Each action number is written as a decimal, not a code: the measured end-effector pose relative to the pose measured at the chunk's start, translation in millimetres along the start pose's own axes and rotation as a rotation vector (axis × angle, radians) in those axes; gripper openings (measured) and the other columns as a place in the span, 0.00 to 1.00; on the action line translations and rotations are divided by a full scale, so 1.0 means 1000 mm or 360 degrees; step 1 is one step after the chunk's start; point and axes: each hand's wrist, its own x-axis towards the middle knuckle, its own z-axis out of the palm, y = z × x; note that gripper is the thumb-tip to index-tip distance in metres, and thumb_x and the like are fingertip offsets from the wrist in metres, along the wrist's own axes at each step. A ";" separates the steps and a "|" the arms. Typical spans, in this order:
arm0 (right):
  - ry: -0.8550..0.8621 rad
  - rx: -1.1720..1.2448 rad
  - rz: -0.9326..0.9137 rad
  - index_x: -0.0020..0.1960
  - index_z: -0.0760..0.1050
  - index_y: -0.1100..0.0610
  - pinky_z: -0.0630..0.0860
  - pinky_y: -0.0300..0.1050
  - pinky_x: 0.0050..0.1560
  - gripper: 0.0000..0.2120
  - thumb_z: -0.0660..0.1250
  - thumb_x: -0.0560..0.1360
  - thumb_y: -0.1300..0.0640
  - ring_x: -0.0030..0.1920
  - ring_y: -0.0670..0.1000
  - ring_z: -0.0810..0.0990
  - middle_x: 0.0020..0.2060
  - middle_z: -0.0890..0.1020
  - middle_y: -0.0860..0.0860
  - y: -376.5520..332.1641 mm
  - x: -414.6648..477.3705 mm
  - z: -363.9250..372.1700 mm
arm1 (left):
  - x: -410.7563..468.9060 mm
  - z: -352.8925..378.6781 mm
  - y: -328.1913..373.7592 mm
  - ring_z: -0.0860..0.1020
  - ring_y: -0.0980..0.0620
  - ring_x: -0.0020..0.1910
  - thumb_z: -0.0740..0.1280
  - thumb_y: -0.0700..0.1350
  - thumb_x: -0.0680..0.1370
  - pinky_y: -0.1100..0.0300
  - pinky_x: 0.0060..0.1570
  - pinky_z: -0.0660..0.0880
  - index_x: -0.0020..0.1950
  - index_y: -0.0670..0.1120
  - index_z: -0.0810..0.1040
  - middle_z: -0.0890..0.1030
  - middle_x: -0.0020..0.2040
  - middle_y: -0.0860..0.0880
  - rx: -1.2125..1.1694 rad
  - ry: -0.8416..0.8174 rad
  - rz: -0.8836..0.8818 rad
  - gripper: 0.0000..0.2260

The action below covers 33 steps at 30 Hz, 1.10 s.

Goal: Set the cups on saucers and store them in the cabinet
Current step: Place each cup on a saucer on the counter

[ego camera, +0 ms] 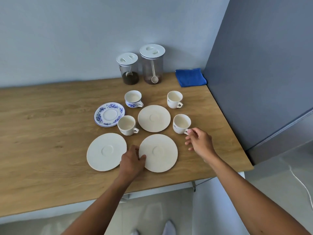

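Three white saucers lie on the wooden counter: a near left saucer (106, 151), a near right saucer (159, 153) and a middle saucer (154, 118). A blue-patterned saucer (109, 114) lies further left, with a blue-patterned cup (133, 98) behind it. Three white cups stand bare on the wood: a back right cup (174, 99), a middle cup (127, 125) and a right cup (181, 123). My left hand (133, 161) grips the left rim of the near right saucer. My right hand (199, 141) pinches the handle of the right cup.
Two clear canisters with white lids, a short canister (127, 68) and a tall canister (152, 64), stand at the back against the wall. A folded blue cloth (190, 77) lies at the back right. A tall grey cabinet (262, 73) borders the counter's right side.
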 end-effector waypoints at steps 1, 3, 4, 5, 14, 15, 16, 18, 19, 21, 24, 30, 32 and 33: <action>-0.0034 0.0073 0.0037 0.49 0.79 0.54 0.82 0.45 0.32 0.09 0.62 0.82 0.53 0.39 0.50 0.85 0.43 0.84 0.55 0.000 0.002 0.001 | -0.001 0.000 0.000 0.80 0.47 0.48 0.72 0.48 0.75 0.58 0.46 0.74 0.55 0.46 0.75 0.81 0.46 0.49 -0.0021 0.0010 -0.0011 0.12; -0.0058 0.0197 0.0102 0.48 0.80 0.53 0.83 0.45 0.35 0.09 0.62 0.82 0.54 0.42 0.50 0.86 0.44 0.85 0.56 -0.001 0.004 0.002 | -0.001 -0.001 -0.001 0.80 0.49 0.46 0.72 0.48 0.75 0.57 0.45 0.76 0.52 0.48 0.74 0.80 0.44 0.51 -0.0068 0.0024 -0.0041 0.11; -0.0048 0.0237 0.0112 0.48 0.80 0.53 0.83 0.45 0.37 0.09 0.63 0.82 0.54 0.42 0.49 0.87 0.44 0.85 0.56 -0.002 0.005 0.003 | 0.000 -0.001 -0.002 0.80 0.50 0.44 0.73 0.49 0.74 0.55 0.46 0.78 0.51 0.49 0.74 0.80 0.43 0.51 -0.0104 0.0022 -0.0066 0.11; -0.0031 0.0262 0.0106 0.48 0.80 0.54 0.83 0.44 0.38 0.08 0.63 0.82 0.54 0.42 0.49 0.87 0.44 0.85 0.56 -0.003 0.004 0.003 | 0.001 -0.002 -0.003 0.81 0.49 0.42 0.73 0.49 0.74 0.53 0.46 0.80 0.50 0.49 0.75 0.80 0.43 0.51 -0.0161 0.0011 -0.0092 0.11; -0.0215 0.0355 0.0023 0.49 0.81 0.54 0.83 0.45 0.41 0.07 0.64 0.81 0.57 0.40 0.51 0.86 0.40 0.86 0.55 -0.015 -0.051 0.020 | 0.003 -0.011 -0.003 0.84 0.46 0.32 0.74 0.42 0.74 0.49 0.39 0.84 0.49 0.48 0.76 0.82 0.41 0.43 -0.0534 -0.0112 -0.0190 0.09; -0.0254 0.0368 0.0036 0.48 0.81 0.54 0.83 0.46 0.41 0.07 0.64 0.81 0.57 0.40 0.51 0.86 0.39 0.85 0.54 -0.015 -0.057 0.025 | 0.003 -0.011 -0.003 0.84 0.46 0.32 0.74 0.42 0.74 0.48 0.39 0.84 0.49 0.48 0.76 0.82 0.41 0.44 -0.0546 -0.0116 -0.0186 0.09; -0.0287 0.0377 0.0048 0.48 0.82 0.55 0.83 0.47 0.41 0.08 0.64 0.81 0.57 0.39 0.51 0.86 0.38 0.85 0.54 -0.014 -0.063 0.030 | 0.003 -0.011 -0.004 0.84 0.47 0.32 0.74 0.42 0.74 0.48 0.39 0.84 0.49 0.48 0.76 0.82 0.40 0.44 -0.0552 -0.0117 -0.0185 0.09; -0.0324 0.0394 0.0079 0.47 0.82 0.56 0.83 0.47 0.41 0.08 0.64 0.81 0.58 0.39 0.50 0.85 0.37 0.85 0.54 -0.012 -0.071 0.037 | 0.003 -0.011 -0.005 0.84 0.46 0.32 0.74 0.41 0.74 0.47 0.41 0.84 0.49 0.48 0.76 0.82 0.39 0.46 -0.0565 -0.0118 -0.0171 0.08; -0.0332 0.0392 0.0092 0.47 0.82 0.56 0.83 0.47 0.40 0.08 0.64 0.81 0.58 0.38 0.50 0.85 0.37 0.84 0.54 -0.012 -0.073 0.040 | 0.004 -0.010 -0.006 0.84 0.46 0.32 0.74 0.41 0.74 0.46 0.41 0.84 0.48 0.48 0.75 0.82 0.38 0.46 -0.0575 -0.0118 -0.0163 0.09; -0.0342 0.0372 0.0102 0.47 0.82 0.57 0.83 0.47 0.40 0.08 0.64 0.81 0.59 0.39 0.50 0.85 0.38 0.84 0.55 -0.009 -0.077 0.043 | 0.005 -0.010 -0.007 0.84 0.46 0.32 0.74 0.41 0.74 0.46 0.42 0.83 0.48 0.49 0.76 0.82 0.37 0.46 -0.0584 -0.0125 -0.0158 0.09; -0.0343 0.0368 0.0103 0.47 0.82 0.56 0.83 0.48 0.40 0.08 0.64 0.81 0.58 0.39 0.50 0.85 0.38 0.84 0.54 -0.006 -0.079 0.046 | 0.006 -0.009 -0.008 0.84 0.46 0.32 0.74 0.41 0.74 0.46 0.40 0.83 0.49 0.48 0.76 0.82 0.38 0.45 -0.0590 -0.0125 -0.0146 0.09; -0.0328 0.0307 0.0095 0.48 0.82 0.56 0.83 0.47 0.39 0.08 0.64 0.81 0.58 0.38 0.50 0.85 0.39 0.84 0.55 -0.004 -0.082 0.048 | 0.006 -0.009 -0.008 0.84 0.48 0.33 0.74 0.43 0.75 0.48 0.40 0.84 0.52 0.49 0.75 0.82 0.39 0.45 -0.0539 -0.0136 -0.0131 0.10; -0.0323 0.0291 0.0085 0.48 0.81 0.56 0.83 0.48 0.38 0.08 0.64 0.81 0.59 0.38 0.50 0.85 0.39 0.84 0.56 -0.003 -0.083 0.048 | 0.006 -0.009 -0.009 0.84 0.47 0.33 0.74 0.43 0.75 0.48 0.39 0.84 0.52 0.49 0.76 0.83 0.40 0.44 -0.0546 -0.0133 -0.0139 0.10; -0.0317 0.0266 0.0073 0.47 0.81 0.56 0.83 0.48 0.37 0.08 0.64 0.81 0.59 0.38 0.50 0.85 0.39 0.84 0.56 -0.002 -0.084 0.048 | 0.006 -0.009 -0.009 0.84 0.47 0.33 0.74 0.43 0.75 0.48 0.39 0.84 0.52 0.48 0.76 0.83 0.40 0.44 -0.0547 -0.0131 -0.0141 0.10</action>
